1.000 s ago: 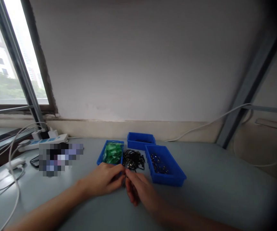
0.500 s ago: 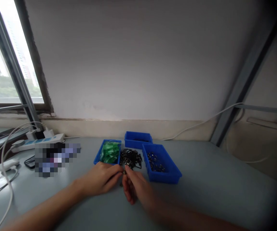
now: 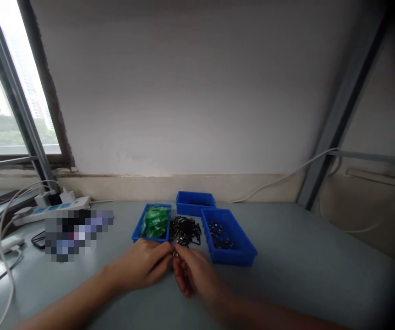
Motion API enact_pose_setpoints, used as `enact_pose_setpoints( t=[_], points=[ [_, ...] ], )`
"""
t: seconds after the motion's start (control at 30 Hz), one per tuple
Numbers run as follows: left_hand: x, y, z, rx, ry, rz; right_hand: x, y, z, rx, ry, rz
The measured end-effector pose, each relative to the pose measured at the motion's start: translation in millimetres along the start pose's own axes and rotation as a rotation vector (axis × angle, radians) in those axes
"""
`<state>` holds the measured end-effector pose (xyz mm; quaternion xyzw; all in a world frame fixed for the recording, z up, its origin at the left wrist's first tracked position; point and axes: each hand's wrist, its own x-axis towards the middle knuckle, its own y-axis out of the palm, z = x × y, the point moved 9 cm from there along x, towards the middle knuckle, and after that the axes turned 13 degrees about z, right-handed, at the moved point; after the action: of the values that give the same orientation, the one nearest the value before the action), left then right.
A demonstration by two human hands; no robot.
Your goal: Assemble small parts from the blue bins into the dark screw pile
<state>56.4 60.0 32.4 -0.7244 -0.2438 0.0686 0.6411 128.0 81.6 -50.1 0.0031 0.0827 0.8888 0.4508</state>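
Observation:
My left hand (image 3: 144, 265) and my right hand (image 3: 197, 271) meet at their fingertips over the table, in front of a pile of small dark metal parts (image 3: 185, 230). Between the fingertips is a small brass-coloured metal piece (image 3: 176, 254), pinched by my right thumb and fingers. The left thumb and index finger are closed at the same spot; what exactly they grip is too small to tell. Just behind my left hand stands a blue tray (image 3: 134, 235) of green plastic packets (image 3: 155, 222). Right of the pile, a larger blue bin (image 3: 241, 239) holds small metal parts (image 3: 220, 234).
Another blue bin (image 3: 195, 209) with dark contents stands near the wall. On the left lie a white power strip (image 3: 55, 212), cables, a white adapter (image 3: 9, 245) and a pixelated item (image 3: 79, 233). A metal post (image 3: 342, 105) rises at the right.
The camera view has shifted slightly, so the scene sits a little lower. Both hands stay together at the fingertips, and the brass-coloured piece shows more clearly.

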Motion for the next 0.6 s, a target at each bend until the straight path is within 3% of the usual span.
enact_pose_setpoints(
  t=[0.6],
  points=[
    [2.0,4.9,3.1,-0.093,-0.036,0.049,-2.2,-1.0,5.2,-0.043,-0.028,-0.025]
  ],
)
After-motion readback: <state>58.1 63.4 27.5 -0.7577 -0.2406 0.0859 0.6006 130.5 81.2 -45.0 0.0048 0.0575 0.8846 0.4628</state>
